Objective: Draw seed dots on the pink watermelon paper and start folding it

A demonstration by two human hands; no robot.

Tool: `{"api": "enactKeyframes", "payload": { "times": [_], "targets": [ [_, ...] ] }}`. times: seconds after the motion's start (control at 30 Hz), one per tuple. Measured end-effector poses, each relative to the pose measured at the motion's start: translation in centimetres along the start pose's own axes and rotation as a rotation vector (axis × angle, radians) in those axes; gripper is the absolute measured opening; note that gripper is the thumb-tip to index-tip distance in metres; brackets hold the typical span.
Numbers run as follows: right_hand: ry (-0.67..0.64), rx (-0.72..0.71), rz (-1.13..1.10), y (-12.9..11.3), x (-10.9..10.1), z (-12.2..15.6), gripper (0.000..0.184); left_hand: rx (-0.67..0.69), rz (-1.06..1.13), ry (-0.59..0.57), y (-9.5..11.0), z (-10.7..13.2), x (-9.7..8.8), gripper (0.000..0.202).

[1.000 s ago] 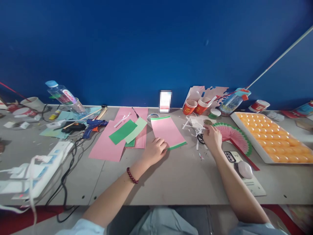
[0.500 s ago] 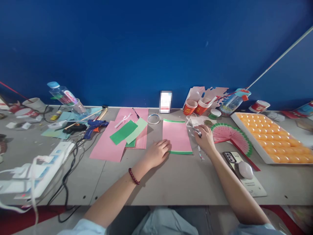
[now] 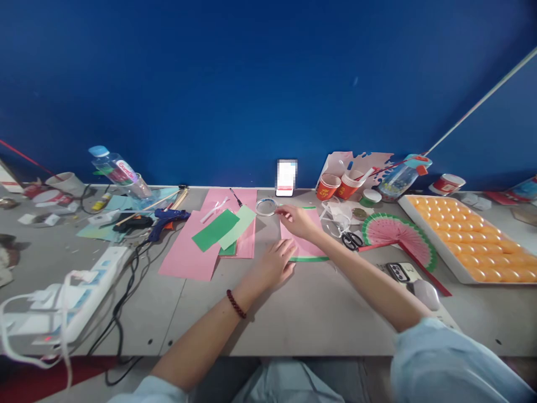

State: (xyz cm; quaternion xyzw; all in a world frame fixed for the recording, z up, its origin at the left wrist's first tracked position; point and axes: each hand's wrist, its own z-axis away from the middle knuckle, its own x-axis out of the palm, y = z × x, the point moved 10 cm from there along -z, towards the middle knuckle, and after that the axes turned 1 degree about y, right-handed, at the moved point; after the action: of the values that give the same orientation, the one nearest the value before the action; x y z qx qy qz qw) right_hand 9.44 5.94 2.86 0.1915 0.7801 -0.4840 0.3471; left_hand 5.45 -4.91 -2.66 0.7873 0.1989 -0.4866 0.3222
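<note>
A pink paper sheet with green strips along its far and near edges lies flat in front of me. My left hand rests on its lower left edge, fingers stretched out and palm down. Across the sheet reaches my right hand, which covers part of it. Its fingertips are closed at the right rim of a clear tape roll lying on the table. Black-handled scissors lie right of the sheet, beside white scraps.
Left are green paper pieces on pink sheets, a blue glue gun and a power strip. A phone stands behind. Right are red paper cups, a watermelon-patterned paper fan and a tray of orange balls.
My right hand has let go of the scissors, now lying on the table, and has moved left across the pink sheet to the tape roll. My left hand stays on the sheet's edge.
</note>
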Motion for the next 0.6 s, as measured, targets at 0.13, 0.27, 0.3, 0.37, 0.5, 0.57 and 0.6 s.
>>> {"api": "enactKeyframes", "payload": {
  "times": [0.13,0.27,0.3,0.37,0.5,0.57,0.6],
  "targets": [
    [-0.172,0.096,0.123,-0.7,4.6,-6.7,0.026,0.018,0.061,-0.001,0.0,-0.1,0.0,0.032],
    [-0.226,0.161,0.173,-1.5,8.0,-10.9,0.025,0.007,0.096,-0.001,-0.1,-0.3,-0.2,0.021],
    [-0.248,0.186,0.187,-1.5,8.8,-11.5,0.024,0.003,0.102,-0.005,-0.1,-0.4,-0.2,0.019],
    [-0.291,0.237,0.219,-1.2,10.2,-12.3,0.026,-0.018,0.119,-0.032,-0.1,-0.4,-0.3,0.014],
    [-0.343,0.322,0.280,-0.7,12.5,-13.1,0.039,-0.149,0.220,-0.051,-0.8,-0.3,-0.8,0.017],
    [-0.345,0.348,0.294,-0.5,13.2,-13.4,0.039,-0.199,0.280,-0.036,-1.1,-0.1,-1.1,0.023],
    [-0.341,0.355,0.293,-0.5,13.4,-13.5,0.037,-0.210,0.289,-0.038,-1.2,0.0,-1.1,0.024]
  ]
}}
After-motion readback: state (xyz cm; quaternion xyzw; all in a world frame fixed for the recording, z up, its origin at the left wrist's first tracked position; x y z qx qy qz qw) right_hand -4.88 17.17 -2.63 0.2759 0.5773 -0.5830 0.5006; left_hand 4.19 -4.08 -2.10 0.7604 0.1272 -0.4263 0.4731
